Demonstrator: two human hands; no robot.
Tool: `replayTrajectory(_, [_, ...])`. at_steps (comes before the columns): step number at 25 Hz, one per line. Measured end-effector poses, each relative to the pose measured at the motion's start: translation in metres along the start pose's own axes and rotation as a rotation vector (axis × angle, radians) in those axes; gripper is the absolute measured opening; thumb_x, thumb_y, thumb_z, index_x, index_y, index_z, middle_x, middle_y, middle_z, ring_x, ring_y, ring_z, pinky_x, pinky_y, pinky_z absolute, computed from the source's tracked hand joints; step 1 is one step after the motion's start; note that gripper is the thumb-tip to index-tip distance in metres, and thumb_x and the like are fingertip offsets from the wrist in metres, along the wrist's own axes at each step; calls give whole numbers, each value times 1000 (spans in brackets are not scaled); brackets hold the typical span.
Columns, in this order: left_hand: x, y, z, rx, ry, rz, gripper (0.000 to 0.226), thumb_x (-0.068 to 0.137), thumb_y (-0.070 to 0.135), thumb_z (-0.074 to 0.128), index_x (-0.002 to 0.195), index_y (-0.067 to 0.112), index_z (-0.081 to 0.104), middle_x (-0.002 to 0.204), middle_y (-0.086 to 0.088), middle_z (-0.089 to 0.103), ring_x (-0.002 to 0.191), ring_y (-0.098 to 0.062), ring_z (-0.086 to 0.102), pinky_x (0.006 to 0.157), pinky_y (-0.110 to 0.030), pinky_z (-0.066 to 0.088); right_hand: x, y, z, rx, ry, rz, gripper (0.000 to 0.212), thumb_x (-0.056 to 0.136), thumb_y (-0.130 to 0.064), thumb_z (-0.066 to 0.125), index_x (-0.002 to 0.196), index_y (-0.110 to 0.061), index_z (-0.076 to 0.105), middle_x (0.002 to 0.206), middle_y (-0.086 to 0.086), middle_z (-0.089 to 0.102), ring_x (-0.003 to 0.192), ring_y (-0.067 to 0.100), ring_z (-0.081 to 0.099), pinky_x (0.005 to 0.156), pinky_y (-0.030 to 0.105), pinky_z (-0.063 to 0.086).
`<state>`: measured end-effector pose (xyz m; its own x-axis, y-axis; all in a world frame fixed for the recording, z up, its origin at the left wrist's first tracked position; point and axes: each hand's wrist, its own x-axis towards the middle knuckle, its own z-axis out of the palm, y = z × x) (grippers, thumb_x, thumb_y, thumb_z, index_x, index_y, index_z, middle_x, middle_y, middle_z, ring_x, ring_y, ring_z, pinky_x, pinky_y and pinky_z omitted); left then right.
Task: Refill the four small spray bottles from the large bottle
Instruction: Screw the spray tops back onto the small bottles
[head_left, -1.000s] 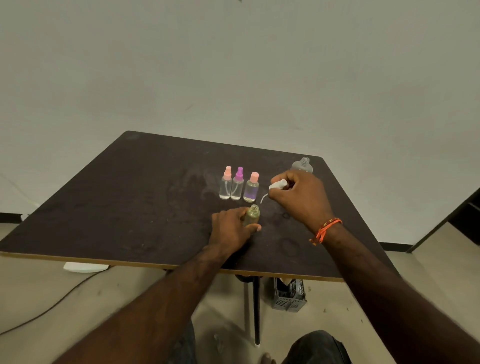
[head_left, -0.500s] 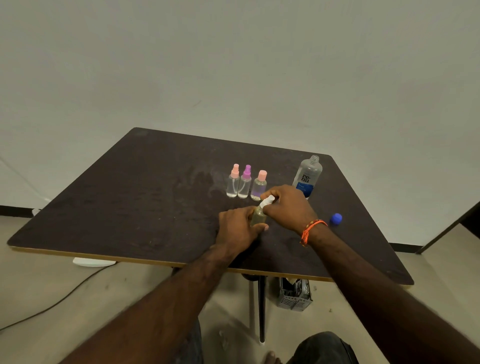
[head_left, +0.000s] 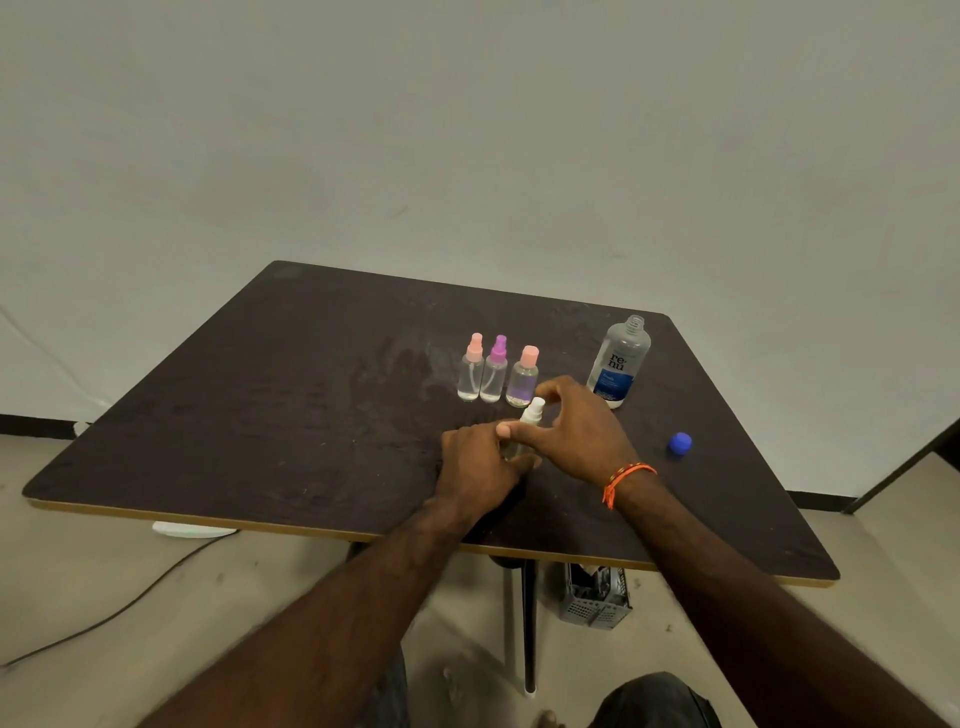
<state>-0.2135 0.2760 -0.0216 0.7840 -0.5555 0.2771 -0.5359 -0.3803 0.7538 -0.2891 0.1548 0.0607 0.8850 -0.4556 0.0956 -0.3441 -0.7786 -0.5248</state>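
Observation:
Three small clear spray bottles stand in a row on the dark table (head_left: 291, 395): one with a pink top (head_left: 471, 375), one with a purple top (head_left: 494, 376), one with a pink cap (head_left: 522, 378). In front of them my left hand (head_left: 480, 462) grips the body of a fourth small bottle (head_left: 519, 444), mostly hidden. Its white spray top (head_left: 533, 410) sits on the neck, with the fingers of my right hand (head_left: 576, 428) closed around it. The large clear bottle (head_left: 618, 364) with a blue label stands uncapped at the right rear. Its blue cap (head_left: 680, 445) lies on the table.
A grey plastic crate (head_left: 595, 597) sits on the floor under the table by the table leg (head_left: 529, 623). A cable (head_left: 104, 618) runs across the floor at the left. A plain wall (head_left: 467, 130) stands behind the table.
My right hand brought the white spray top from near the large bottle down onto the small bottle in my left hand. The large bottle and blue cap came into view.

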Motion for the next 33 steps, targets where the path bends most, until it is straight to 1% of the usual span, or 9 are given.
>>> replayTrajectory(2, [0, -1, 0, -15, -22, 7, 25, 85, 42, 81, 104, 28, 74, 79, 17, 66, 80, -7, 64, 93, -40, 51, -4, -1, -5, 143, -33, -83, 64, 83, -39, 77, 138, -22, 49, 133, -8, 58, 116, 10, 58, 98, 34, 53])
replayTrajectory(5, [1, -4, 2, 13, -23, 36, 32, 84, 49, 79, 109, 32, 73, 91, 14, 75, 89, -6, 67, 98, -40, 48, -5, -3, -8, 193, 9, -125, 50, 91, -12, 65, 137, -24, 53, 126, -6, 66, 110, 6, 63, 99, 33, 53])
replayTrajectory(9, [0, -2, 2, 46, -4, 16, 30, 85, 47, 79, 109, 30, 73, 91, 14, 72, 90, -5, 63, 95, -33, 37, -1, -1, -5, 113, 84, -26, 50, 82, -39, 78, 124, -23, 55, 93, -8, 67, 85, 7, 65, 81, 31, 58])
replayTrajectory(11, [0, -2, 2, 44, -9, 5, 29, 86, 45, 79, 109, 28, 73, 90, 15, 71, 89, -3, 61, 93, -31, 35, -3, 2, -3, 120, 24, -6, 64, 79, -48, 78, 129, -24, 47, 104, -9, 65, 92, 8, 64, 82, 30, 57])
replayTrajectory(16, [0, -3, 2, 18, -1, 36, 34, 85, 46, 80, 115, 31, 73, 93, 16, 75, 88, -2, 64, 97, -33, 41, -7, 9, 0, 217, 34, -103, 52, 89, -11, 65, 137, -24, 49, 123, -2, 67, 105, 7, 65, 96, 31, 54])
replayTrajectory(21, [1, -3, 2, 61, -18, 16, 33, 85, 49, 78, 114, 33, 72, 92, 17, 73, 92, -5, 65, 102, -43, 42, -6, 9, -2, 143, 70, -54, 52, 81, -27, 79, 126, -23, 53, 92, -9, 68, 83, 5, 66, 82, 30, 58])
replayTrajectory(26, [2, -6, 5, 39, -17, 20, 36, 81, 55, 77, 110, 35, 73, 89, 18, 74, 88, -3, 67, 99, -45, 48, -6, 7, -10, 303, -4, -129, 60, 90, -16, 70, 143, -23, 43, 130, -7, 62, 112, 6, 62, 93, 22, 52])
replayTrajectory(29, [3, -8, 7, 42, -13, 22, 36, 80, 54, 79, 109, 34, 73, 90, 17, 75, 88, -2, 68, 98, -43, 49, -4, 4, -9, 289, 24, -117, 51, 92, -7, 64, 137, -25, 51, 119, -5, 70, 105, 4, 66, 94, 25, 55])
replayTrajectory(33, [3, -7, 6, 44, -9, 21, 36, 82, 50, 80, 112, 32, 74, 91, 14, 76, 89, -3, 68, 100, -40, 47, -4, 5, -6, 274, 123, -24, 40, 82, -27, 81, 113, -26, 56, 88, -7, 70, 81, 4, 68, 77, 25, 57])
